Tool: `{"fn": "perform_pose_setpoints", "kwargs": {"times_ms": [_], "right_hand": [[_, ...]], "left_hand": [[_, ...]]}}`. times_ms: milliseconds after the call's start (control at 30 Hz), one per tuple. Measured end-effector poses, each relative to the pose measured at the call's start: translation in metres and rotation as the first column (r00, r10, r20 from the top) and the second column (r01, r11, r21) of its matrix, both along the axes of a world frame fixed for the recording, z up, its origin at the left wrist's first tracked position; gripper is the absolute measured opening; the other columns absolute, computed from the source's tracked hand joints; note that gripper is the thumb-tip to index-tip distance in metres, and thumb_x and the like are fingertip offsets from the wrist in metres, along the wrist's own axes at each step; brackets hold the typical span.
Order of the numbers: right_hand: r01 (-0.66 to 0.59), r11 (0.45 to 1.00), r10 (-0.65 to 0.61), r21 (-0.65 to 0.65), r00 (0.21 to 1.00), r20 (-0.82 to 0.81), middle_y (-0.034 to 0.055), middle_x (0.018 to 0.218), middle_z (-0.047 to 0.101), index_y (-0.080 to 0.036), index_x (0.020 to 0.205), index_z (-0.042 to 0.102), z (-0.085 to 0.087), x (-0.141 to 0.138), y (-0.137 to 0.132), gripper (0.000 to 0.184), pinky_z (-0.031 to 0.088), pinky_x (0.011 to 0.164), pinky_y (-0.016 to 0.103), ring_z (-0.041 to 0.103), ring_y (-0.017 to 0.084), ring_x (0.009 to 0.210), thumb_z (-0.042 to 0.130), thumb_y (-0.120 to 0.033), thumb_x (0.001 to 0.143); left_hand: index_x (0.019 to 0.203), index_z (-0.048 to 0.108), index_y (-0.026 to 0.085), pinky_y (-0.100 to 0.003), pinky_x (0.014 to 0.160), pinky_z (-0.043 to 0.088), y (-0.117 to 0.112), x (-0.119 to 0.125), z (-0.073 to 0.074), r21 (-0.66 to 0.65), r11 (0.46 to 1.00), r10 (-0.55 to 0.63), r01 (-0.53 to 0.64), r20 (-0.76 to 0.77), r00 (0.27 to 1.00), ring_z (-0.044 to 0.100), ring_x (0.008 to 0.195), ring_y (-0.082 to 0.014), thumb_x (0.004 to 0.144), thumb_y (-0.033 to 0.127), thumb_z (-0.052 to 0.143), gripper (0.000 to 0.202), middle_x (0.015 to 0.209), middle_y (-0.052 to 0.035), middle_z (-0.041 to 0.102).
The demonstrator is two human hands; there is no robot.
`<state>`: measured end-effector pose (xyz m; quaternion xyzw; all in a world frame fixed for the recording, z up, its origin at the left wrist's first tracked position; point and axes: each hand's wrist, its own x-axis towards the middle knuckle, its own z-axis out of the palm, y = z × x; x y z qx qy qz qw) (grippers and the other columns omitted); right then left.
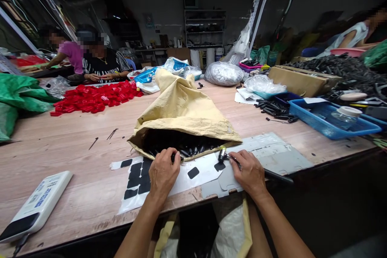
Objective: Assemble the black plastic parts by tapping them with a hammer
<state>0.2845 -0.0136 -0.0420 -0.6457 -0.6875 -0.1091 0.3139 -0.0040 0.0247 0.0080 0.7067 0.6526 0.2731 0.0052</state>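
Observation:
My left hand (164,173) is closed on a small black part (173,157) at the mouth of a yellow woven sack (184,109). Inside the sack lie several black parts (195,150). In my right hand (249,171) is a small hammer (278,176); its metal head points left and its black handle sticks out to the right. Beneath my hands is a white sheet (178,181) with black rounded-square stickers (193,173). A grey board (272,153) lies under the hammer side.
A white power bank (39,201) with a cable lies at left. Red parts (93,96) are heaped behind it, near two seated people. A blue tray (329,125) holding a jar stands at right, beside black parts (275,109). Another open sack (246,229) sits below the table edge.

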Motion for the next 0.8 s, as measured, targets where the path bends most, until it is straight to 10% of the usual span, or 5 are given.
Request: {"fn": "perform_pose_setpoints", "kwargs": {"times_ms": [267,633,800], "right_hand": [[0.008,1.000,-0.008,0.004,1.000,0.002,0.0031,0.091,0.065,-0.024,0.108,0.070,0.000,-0.001,-0.001,0.019,0.041,0.081,0.033,0.055,0.021,0.089,0.058,-0.026,0.094],[-0.049,0.999,0.050,0.012,0.998,-0.049,0.0041,0.095,0.067,-0.024,0.111,0.069,0.008,-0.002,-0.001,0.022,0.046,0.084,0.033,0.060,0.021,0.093,0.053,-0.025,0.097],[-0.272,0.960,0.277,0.060,0.913,-0.300,0.0062,0.101,0.068,-0.025,0.119,0.066,0.030,-0.035,-0.016,0.025,0.051,0.085,0.032,0.065,0.020,0.095,0.049,-0.026,0.099]], "left_hand": [[0.119,0.067,0.027,-0.037,0.089,0.048,-0.024,0.011,-0.018,-0.088,0.910,-0.343,0.405,0.387,0.856,0.062,0.101,-0.0233,0.090,0.025,0.062,0.030,0.106,-0.0042,0.070],[0.096,0.074,0.024,-0.037,0.083,0.043,-0.026,0.013,-0.027,-0.122,0.914,-0.320,0.387,0.367,0.873,0.057,0.091,-0.0233,0.080,0.021,0.071,0.016,0.092,-0.0028,0.069],[0.094,0.075,0.025,-0.035,0.082,0.042,-0.028,0.014,-0.021,-0.161,0.907,-0.308,0.388,0.373,0.875,0.056,0.089,-0.0221,0.080,0.022,0.071,0.015,0.088,-0.0017,0.068]]}}
